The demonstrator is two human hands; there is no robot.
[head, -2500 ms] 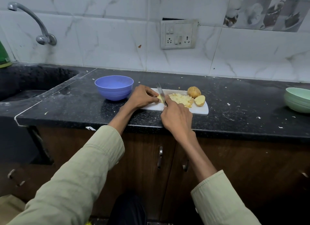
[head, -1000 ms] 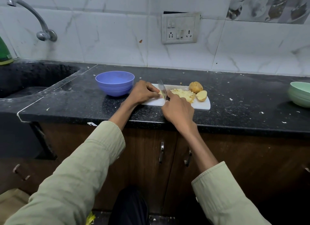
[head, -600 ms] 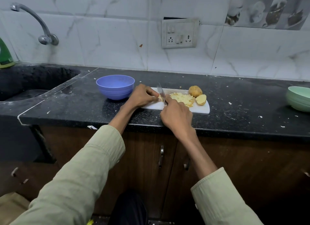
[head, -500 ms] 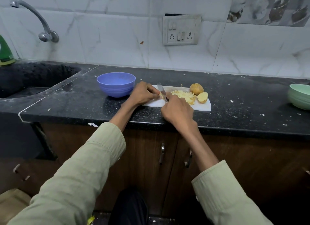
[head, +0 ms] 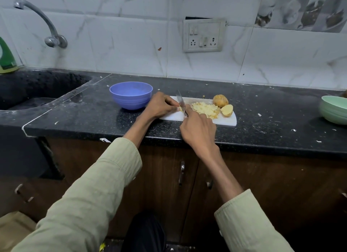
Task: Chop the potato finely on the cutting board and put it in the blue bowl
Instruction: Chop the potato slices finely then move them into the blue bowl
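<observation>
On the cutting board, the left hand pinches a small potato piece while the right hand grips the knife. Chopped potato lies beyond the right hand. Chopping seems underway; next, steady close cuts clear of the fingertips, the blue bowl waiting beside the left hand.

White marble-look wall tiles rise behind a black speckled worktop, which is scattered with pale crumbs. A switch and socket plate is set in the wall. At the worktop's left end lies a dark sink under a curved metal tap. Below are brown wooden cabinet doors with metal handles. The top right tiles carry printed tableware pictures.
</observation>
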